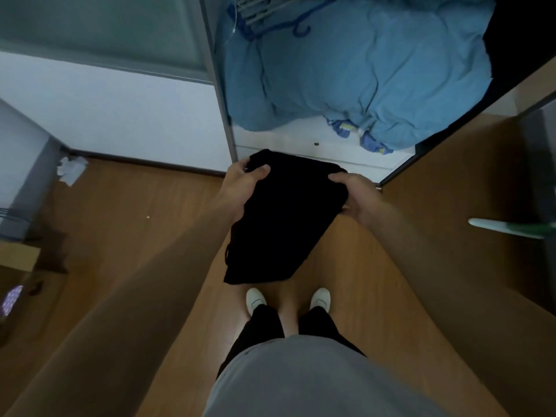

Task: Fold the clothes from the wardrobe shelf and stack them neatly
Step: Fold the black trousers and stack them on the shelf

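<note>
The black garment [282, 224] is held in the air in front of the open wardrobe, above the wooden floor [150, 221] and clear of the wardrobe shelf [288, 132]. The left hand [245, 183] grips its upper left corner, thumb on top and fingers curled round the edge. The right hand [356, 195] grips the upper right edge, thumb laid across the top. The lower part hangs free toward the white shoes [255, 297]. Judging by the drape, the fabric is soft, light and limp, so it will sag wherever it is unsupported. It appears to be doubled over, though the dark colour hides the layers. Take hold at the corners or along a folded edge, hands well apart, to keep the layers aligned. A blue quilt [361, 70] fills the shelf up to its front edge, with blue hangers [270, 22] lying toward its back left corner.
</note>
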